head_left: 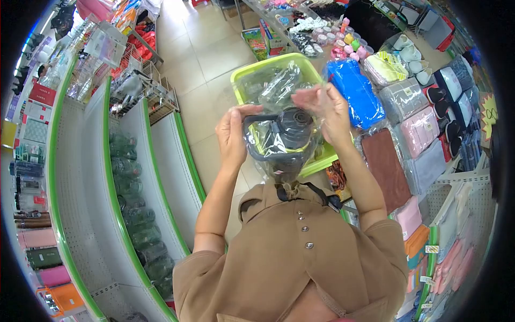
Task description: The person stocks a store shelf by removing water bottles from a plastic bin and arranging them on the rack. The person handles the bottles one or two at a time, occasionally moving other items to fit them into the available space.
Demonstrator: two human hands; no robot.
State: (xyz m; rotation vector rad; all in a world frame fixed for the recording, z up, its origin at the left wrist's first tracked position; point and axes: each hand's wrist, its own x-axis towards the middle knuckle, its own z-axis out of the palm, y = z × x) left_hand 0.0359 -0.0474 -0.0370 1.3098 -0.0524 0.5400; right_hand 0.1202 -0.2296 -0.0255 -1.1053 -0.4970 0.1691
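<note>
To handle the bagged bottle [292,137] well, the steady support is best kept at 9 o'clock, with the loose film worked gently. It sits at 1 o'clock of centre, before the green basket [236,85]. The left hand [232,135] seems clamped on its side; the right hand [333,115], at its 2 o'clock, has fingers raised, their grip unclear. Both elbows bend.
</note>
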